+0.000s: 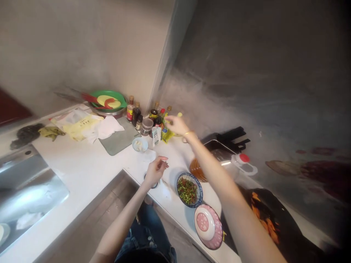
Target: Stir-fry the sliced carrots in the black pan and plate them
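My right hand (pixel 177 125) reaches far over the white counter to a cluster of sauce bottles and jars (pixel 153 117) by the wall corner; its fingers curl at a small yellow-capped bottle (pixel 179 115), and whether they grip it is unclear. My left hand (pixel 155 171) hovers over the counter's front edge with fingers loosely pinched together, above a small dark round object (pixel 153 185). A blue-rimmed bowl of chopped green and red food (pixel 189 190) sits just right of that hand.
A small white bowl (pixel 140 145) and a grey cutting board (pixel 119 138) lie near the bottles. An upturned pink bowl (pixel 208 226), a wok with orange food (pixel 263 215), a lidded oil jug (pixel 241 162), a steel sink (pixel 27 190) and a green plate (pixel 108 100) surround the counter.
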